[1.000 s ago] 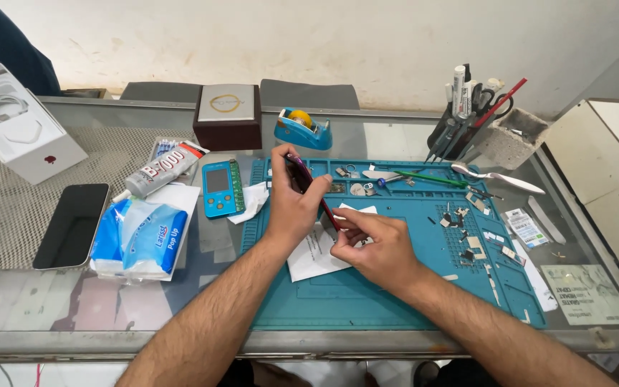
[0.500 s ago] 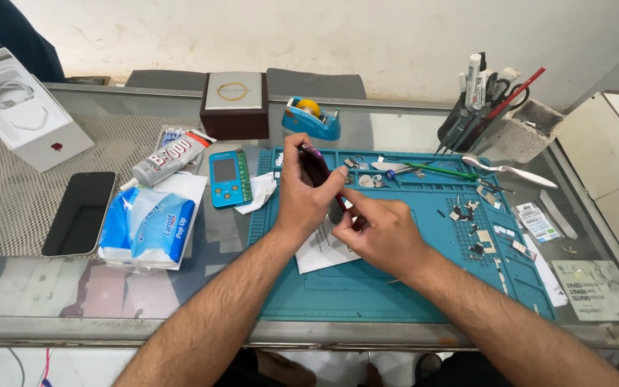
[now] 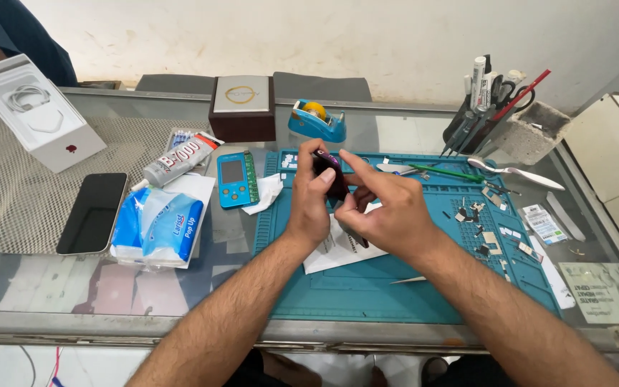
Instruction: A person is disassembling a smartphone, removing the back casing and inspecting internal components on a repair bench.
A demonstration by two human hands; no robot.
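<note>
Dark phone (image 3: 332, 175) mostly hidden by fingers (image 3: 324, 188); mat parts (image 3: 483, 236) too small.

Bright, even daylight fills the view, softest on the pale wall at twelve o'clock. The glass counter (image 3: 410, 132) throws a milky glare toward one o'clock and mirrors pale patches near seven o'clock. Shadows are faint and short, pooling just under the left hand (image 3: 313, 197) and right hand (image 3: 388, 211) on the teal mat (image 3: 367, 287). Focus is crisp at centre. Wide-angle bending curves the counter edge at six o'clock, and the forearms stretch large toward five and seven o'clock.
</note>
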